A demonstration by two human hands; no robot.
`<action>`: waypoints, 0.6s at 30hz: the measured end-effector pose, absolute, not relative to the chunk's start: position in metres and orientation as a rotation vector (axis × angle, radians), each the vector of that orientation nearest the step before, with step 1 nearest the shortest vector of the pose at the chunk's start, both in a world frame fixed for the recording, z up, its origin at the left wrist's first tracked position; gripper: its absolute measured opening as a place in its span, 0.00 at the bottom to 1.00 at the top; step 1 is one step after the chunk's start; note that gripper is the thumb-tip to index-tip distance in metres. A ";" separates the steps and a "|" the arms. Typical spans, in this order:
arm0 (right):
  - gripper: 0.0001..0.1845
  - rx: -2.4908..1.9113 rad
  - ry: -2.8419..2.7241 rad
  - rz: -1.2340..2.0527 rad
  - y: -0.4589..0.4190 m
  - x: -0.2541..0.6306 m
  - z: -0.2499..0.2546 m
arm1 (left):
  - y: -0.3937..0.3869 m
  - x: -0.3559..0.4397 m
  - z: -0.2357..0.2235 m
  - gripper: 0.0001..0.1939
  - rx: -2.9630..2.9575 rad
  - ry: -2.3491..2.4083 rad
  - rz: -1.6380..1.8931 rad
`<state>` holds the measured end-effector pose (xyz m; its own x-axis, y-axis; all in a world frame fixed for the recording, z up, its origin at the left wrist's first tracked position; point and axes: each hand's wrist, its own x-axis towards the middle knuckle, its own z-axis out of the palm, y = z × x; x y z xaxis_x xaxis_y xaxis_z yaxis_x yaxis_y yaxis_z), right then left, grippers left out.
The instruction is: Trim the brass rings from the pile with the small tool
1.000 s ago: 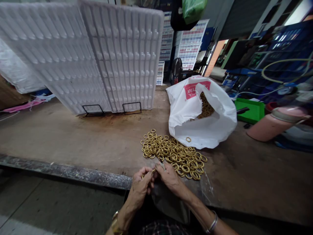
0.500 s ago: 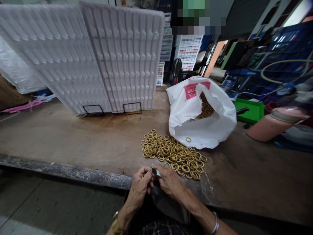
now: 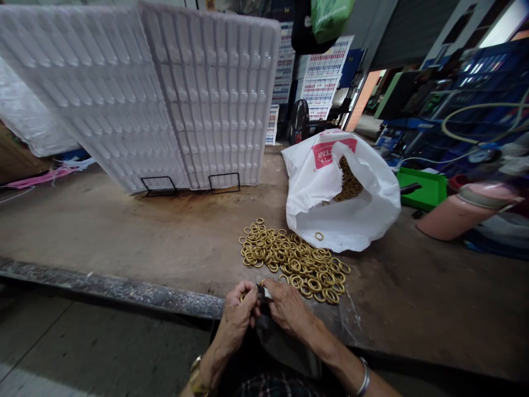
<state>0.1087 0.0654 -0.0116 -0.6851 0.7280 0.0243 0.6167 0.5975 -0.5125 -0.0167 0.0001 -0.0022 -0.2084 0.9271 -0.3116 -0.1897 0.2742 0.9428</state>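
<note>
My left hand [image 3: 237, 314] and my right hand [image 3: 287, 309] meet at the near edge of the workbench [image 3: 124, 237], fingers pinched together. A brass ring shows in the left hand's fingers. The right hand pinches a small dark and light tool or piece [image 3: 263, 291] against it; I cannot make out what it is. Just beyond the hands lies a heap of brass rings [image 3: 293, 259]. Behind the heap a white plastic bag [image 3: 343, 187] lies open with more rings inside. One loose ring [image 3: 318, 236] rests at the bag's mouth.
White moulded trays [image 3: 165, 94] lean upright on wire stands at the back left. A green tray [image 3: 425, 187] and a pink tube-like object [image 3: 463, 212] sit at the right. A dark metal strip [image 3: 111, 286] edges the bench. Dark plastic hangs below my hands.
The small piece in my right hand has dropped from pointing up toward the heap to lying between both hands. The hands stay close together in the same place.
</note>
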 end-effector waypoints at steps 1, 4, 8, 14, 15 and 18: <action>0.12 -1.115 -2.602 0.681 0.065 0.109 -0.011 | 0.000 -0.017 -0.002 0.18 0.756 1.390 1.214; 0.13 -1.123 -2.644 0.635 0.065 0.109 -0.010 | -0.001 -0.017 -0.003 0.17 0.775 1.389 1.208; 0.13 -1.137 -2.698 0.608 0.068 0.107 -0.005 | -0.004 -0.019 -0.005 0.17 0.810 1.360 1.206; 0.12 -1.237 -2.678 0.480 0.077 0.116 -0.009 | -0.023 -0.022 0.008 0.16 0.797 1.229 1.135; 0.12 -1.231 -2.640 0.456 0.079 0.121 -0.010 | -0.028 -0.024 0.012 0.16 0.793 1.215 1.088; 0.12 -1.196 -2.422 0.423 0.086 0.138 -0.013 | -0.045 -0.034 0.023 0.16 0.841 1.222 0.896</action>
<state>0.1382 0.0860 -0.0133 -0.5510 0.8045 0.2217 0.6818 0.5872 -0.4363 -0.0344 -0.0448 0.0227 0.1122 0.9075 -0.4049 -0.1128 0.4164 0.9021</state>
